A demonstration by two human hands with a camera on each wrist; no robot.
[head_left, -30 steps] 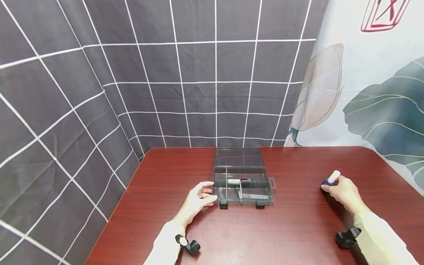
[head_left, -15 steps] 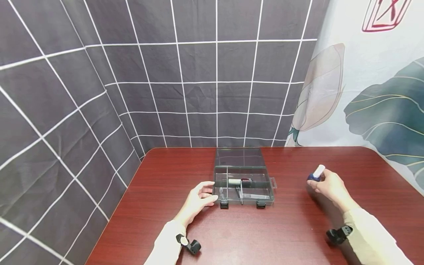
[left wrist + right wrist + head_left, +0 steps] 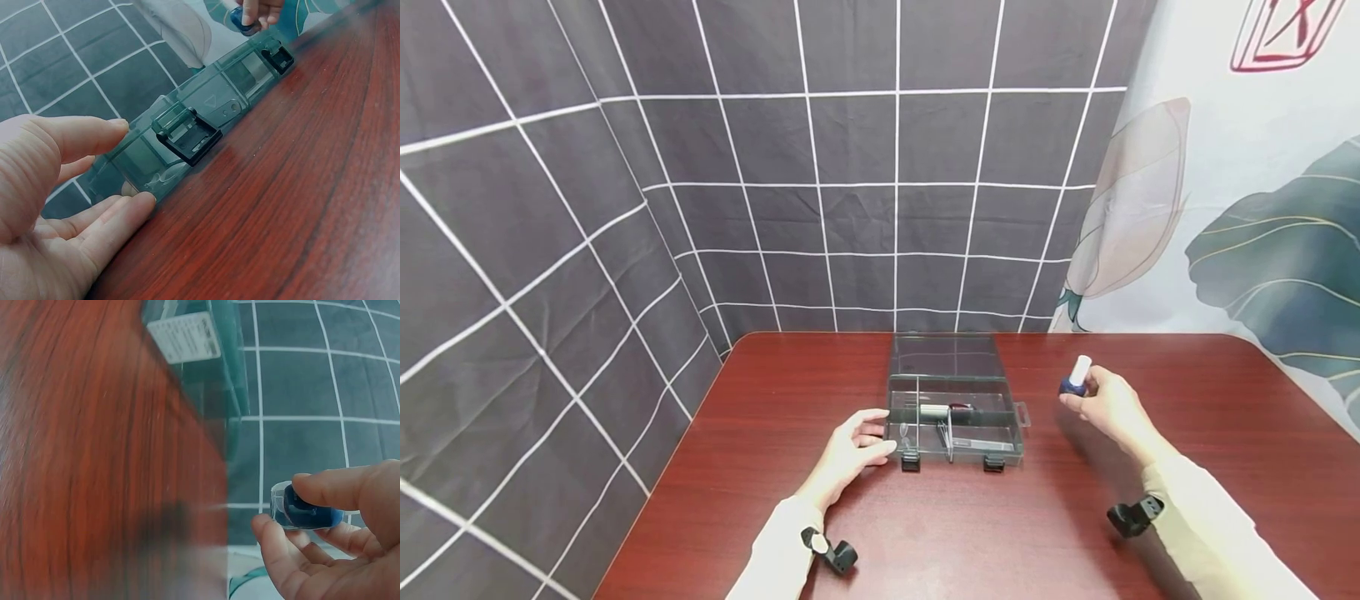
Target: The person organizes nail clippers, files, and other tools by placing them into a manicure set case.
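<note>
The right hand (image 3: 1108, 404) is holding a small blue bottle with a white cap (image 3: 1075, 377) above the worktop (image 3: 1075, 533), just to the right of the clear compartment box (image 3: 953, 417) and apart from it. Its fingers (image 3: 331, 487) are curling around the bottle, thumb and forefinger pinching the blue body, as the right wrist view is showing plainly. The bottle is standing roughly upright in the grip, cap uppermost, and is not touching the worktop. The left hand (image 3: 850, 450) is resting at the box's front left corner with its fingers (image 3: 119, 215) relaxed and nearly straight, their tips touching the box wall; it is gripping nothing. The box is lying open, its lid tilting back toward the gridded backdrop (image 3: 820, 167), with two black latches (image 3: 187, 137) along its front edge. Inside the compartments a few small items are lying, among them a white and dark red one (image 3: 946, 409) and a label-like strip; their exact nature is too small to tell. A leaf-patterned cloth (image 3: 1247, 217) is hanging at the right.
</note>
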